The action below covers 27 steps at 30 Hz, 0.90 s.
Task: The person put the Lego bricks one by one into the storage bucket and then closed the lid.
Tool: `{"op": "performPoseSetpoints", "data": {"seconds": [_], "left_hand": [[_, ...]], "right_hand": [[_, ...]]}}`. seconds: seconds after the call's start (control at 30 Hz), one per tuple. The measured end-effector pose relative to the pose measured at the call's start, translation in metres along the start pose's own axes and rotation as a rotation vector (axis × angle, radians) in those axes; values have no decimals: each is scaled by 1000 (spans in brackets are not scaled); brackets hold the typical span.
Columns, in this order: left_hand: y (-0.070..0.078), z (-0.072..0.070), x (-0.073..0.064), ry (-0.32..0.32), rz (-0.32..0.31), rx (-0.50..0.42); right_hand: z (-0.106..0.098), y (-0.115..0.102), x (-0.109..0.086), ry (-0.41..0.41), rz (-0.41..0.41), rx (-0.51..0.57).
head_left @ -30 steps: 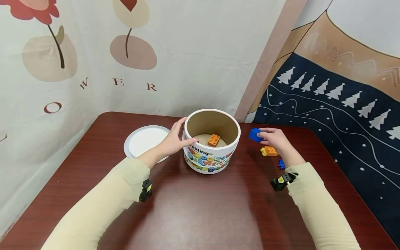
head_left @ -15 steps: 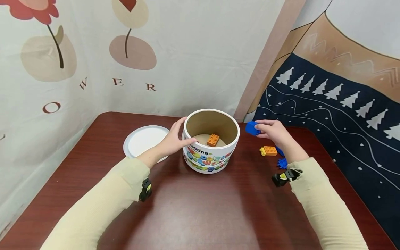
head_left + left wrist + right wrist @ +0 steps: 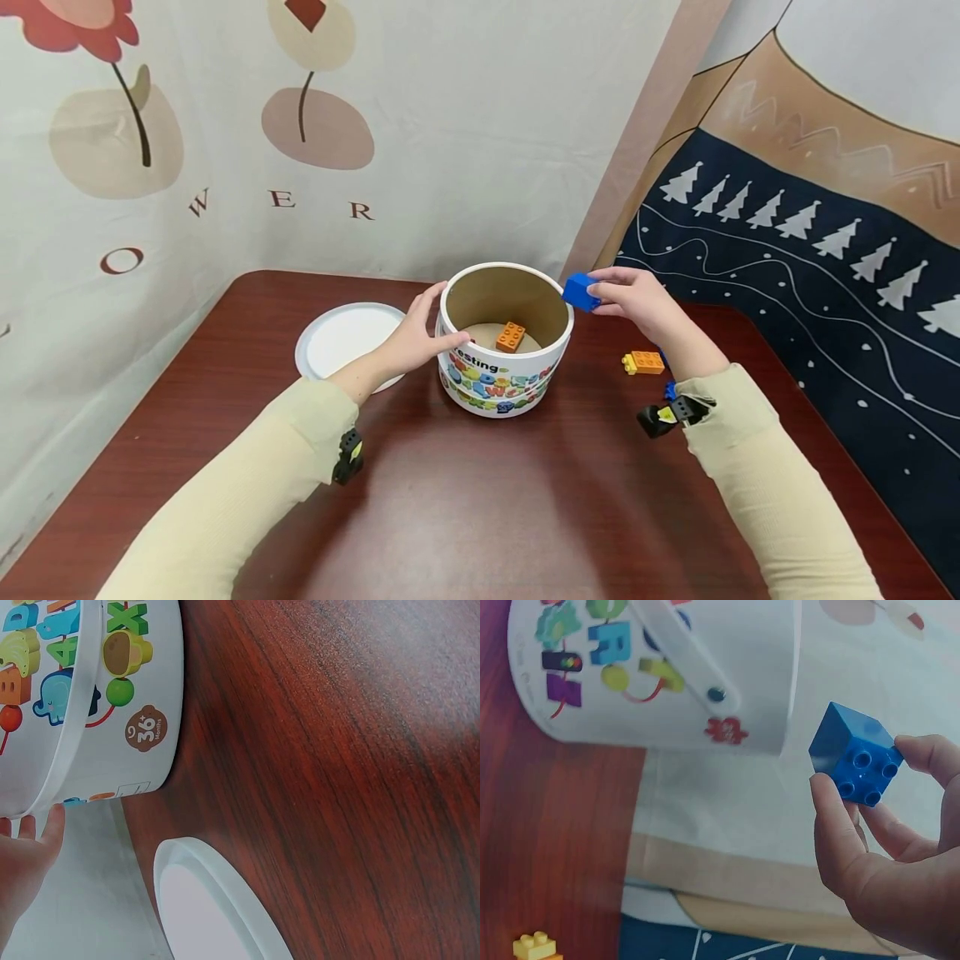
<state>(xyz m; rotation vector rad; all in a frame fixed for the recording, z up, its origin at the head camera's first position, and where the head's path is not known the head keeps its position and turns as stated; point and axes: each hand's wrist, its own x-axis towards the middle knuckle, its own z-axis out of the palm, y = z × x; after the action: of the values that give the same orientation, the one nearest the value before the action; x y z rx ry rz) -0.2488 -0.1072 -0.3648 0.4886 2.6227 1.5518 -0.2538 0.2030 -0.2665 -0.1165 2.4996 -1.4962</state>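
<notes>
A round white bucket (image 3: pixel 491 379) with colourful letter prints stands at the back middle of the table, its top uncovered. One orange building block (image 3: pixel 510 337) lies on its floor. My left hand (image 3: pixel 422 337) rests on the bucket's left side, thumb at the near rim and fingers spread along the outside. At the right rim, my right hand (image 3: pixel 637 300) pinches a blue building block (image 3: pixel 853 754) between thumb and fingertips. Its studs face the palm side in the right wrist view. In the head view the block overlaps the bucket's rim.
Left of the bucket lies a white round lid (image 3: pixel 348 337). On the table's right are an orange block with a yellow end (image 3: pixel 643 362) and a small blue piece (image 3: pixel 670 390), partly behind the right wrist. A printed cloth (image 3: pixel 465 167) hangs behind the table.
My right hand has carried the blue block leftward and slightly up, from beside the bucket to its right rim. My left hand has stayed on the bucket.
</notes>
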Motion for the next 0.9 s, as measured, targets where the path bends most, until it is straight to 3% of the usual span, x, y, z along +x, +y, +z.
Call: {"op": "performPoseSetpoints", "data": {"seconds": [0.57,0.9], "left_hand": [[0,-1,1,-5,-16,-9],[1,0,-1,-2,-16,-2]], "right_hand": [[39,-18,17,-82,-71,7],[58,-16,24,-114,-31,-11]]}}
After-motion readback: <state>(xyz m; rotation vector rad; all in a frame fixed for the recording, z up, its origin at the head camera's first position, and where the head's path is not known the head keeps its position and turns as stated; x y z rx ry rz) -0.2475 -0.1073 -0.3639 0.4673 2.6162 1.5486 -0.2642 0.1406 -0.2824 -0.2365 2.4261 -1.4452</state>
